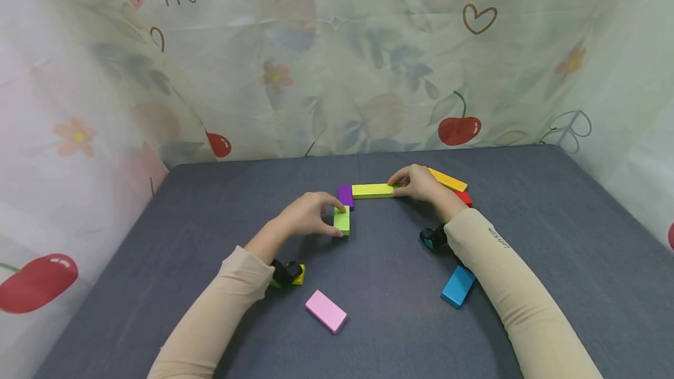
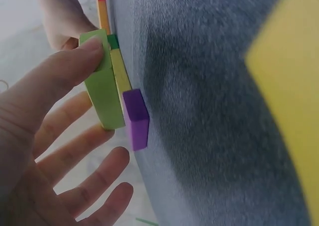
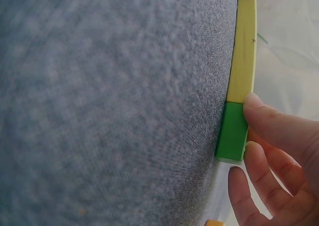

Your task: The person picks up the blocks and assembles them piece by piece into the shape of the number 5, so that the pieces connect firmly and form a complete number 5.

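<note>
A grey table (image 1: 384,279) spreads under everything, with my two arms reaching in from the near side. My right sleeve (image 1: 497,274) passes low over the right side; if I swing that elbow, I could brush the blue block (image 1: 457,286) beside it.

My left hand (image 1: 308,215) is partly open: thumb and a fingertip pinch the light green block, the other fingers spread loose. My right hand (image 1: 421,183) is bent, its thumb and fingers closed lightly about the green block.

The long yellow block (image 1: 371,191) lies in the middle of a row, touching the green at its right end and the purple at its left. A sideways push from my right hand would probably travel along all three.

The light green block (image 1: 342,222) is at the near side of the purple block (image 1: 344,195); I cannot tell whether they touch. With such a narrow pinch, it could twist, slip or knock the purple askew.

The small green block (image 3: 233,131) might drag out of line if my fingertips catch on lifting.
</note>
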`<state>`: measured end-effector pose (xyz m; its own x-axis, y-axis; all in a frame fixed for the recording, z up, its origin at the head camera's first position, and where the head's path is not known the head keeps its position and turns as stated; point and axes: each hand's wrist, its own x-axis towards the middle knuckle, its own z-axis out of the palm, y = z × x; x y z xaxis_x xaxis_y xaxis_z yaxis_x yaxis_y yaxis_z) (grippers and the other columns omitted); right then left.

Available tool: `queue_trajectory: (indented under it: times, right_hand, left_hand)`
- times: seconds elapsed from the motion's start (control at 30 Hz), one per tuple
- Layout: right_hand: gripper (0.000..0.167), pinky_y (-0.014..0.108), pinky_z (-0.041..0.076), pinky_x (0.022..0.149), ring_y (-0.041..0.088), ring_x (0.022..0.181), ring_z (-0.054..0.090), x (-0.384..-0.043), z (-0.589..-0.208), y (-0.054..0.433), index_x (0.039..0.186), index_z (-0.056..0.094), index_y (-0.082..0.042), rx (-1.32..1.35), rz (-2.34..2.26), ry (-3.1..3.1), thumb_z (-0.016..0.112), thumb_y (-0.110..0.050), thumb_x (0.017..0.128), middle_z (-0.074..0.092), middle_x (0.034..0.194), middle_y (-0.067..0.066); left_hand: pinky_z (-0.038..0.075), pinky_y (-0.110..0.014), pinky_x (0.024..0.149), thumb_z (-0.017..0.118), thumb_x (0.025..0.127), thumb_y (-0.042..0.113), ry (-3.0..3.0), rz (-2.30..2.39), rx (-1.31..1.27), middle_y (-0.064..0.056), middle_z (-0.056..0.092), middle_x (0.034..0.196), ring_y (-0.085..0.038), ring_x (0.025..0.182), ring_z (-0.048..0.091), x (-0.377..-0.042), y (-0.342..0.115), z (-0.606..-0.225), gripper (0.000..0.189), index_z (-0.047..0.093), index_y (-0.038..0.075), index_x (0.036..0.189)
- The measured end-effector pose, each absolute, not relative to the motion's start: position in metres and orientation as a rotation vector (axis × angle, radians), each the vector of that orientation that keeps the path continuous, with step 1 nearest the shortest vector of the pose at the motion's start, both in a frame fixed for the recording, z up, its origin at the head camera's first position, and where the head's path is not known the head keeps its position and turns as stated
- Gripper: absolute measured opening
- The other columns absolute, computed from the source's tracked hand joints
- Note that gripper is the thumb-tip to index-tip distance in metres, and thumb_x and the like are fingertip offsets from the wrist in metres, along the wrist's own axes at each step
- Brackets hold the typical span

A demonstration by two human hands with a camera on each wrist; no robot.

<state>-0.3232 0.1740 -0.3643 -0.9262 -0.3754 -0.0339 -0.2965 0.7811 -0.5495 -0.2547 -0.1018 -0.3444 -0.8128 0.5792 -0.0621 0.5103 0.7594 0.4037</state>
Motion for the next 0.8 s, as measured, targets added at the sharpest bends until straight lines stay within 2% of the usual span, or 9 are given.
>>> queue_trajectory:
  times: [0.2, 0.47, 0.7, 0.8]
  right_hand:
    - [0.029, 0.029, 0.05, 0.072, 0.024, 0.087, 0.06, -0.324, -0.365, 0.175, 0.111, 0.068, -0.005, -0.54, -0.839, 2.823, 0.069, -0.012, 0.083, 0.066, 0.112, 0.016]
    - [0.029, 0.03, 0.051, 0.073, 0.024, 0.088, 0.06, -0.325, -0.365, 0.175, 0.112, 0.068, -0.006, -0.536, -0.835, 2.825, 0.068, -0.013, 0.084, 0.066, 0.113, 0.016]
    - [0.028, 0.029, 0.051, 0.071, 0.024, 0.088, 0.061, -0.326, -0.367, 0.175, 0.111, 0.069, -0.007, -0.528, -0.853, 2.82, 0.069, -0.014, 0.084, 0.066, 0.113, 0.016]
    - [0.026, 0.028, 0.05, 0.068, 0.023, 0.084, 0.061, -0.327, -0.368, 0.177, 0.107, 0.071, -0.01, -0.566, -0.886, 2.816, 0.071, -0.018, 0.082, 0.067, 0.109, 0.014]
  left_hand:
    - [0.046, -0.026, 0.072, 0.079, 0.072, 0.034, 2.78, 0.543, 0.891, -0.004, 0.065, 0.11, -0.015, 0.083, 0.056, -0.255, -0.097, -0.347, 0.047, 0.066, 0.015, 0.113]
    - [0.048, -0.03, 0.076, 0.079, 0.073, 0.035, 2.777, 0.505, 0.85, -0.004, 0.065, 0.111, -0.016, 0.084, 0.056, -0.255, -0.09, -0.345, 0.047, 0.066, 0.016, 0.114]
    - [0.047, -0.039, 0.095, 0.078, 0.074, 0.033, 2.775, 0.523, 0.822, -0.005, 0.064, 0.12, -0.023, 0.112, 0.057, -0.256, -0.083, -0.346, 0.046, 0.066, 0.014, 0.114]
    - [0.046, -0.039, 0.097, 0.078, 0.074, 0.033, 2.78, 0.522, 0.812, -0.006, 0.064, 0.12, -0.024, 0.113, 0.057, -0.255, -0.081, -0.348, 0.046, 0.066, 0.014, 0.114]
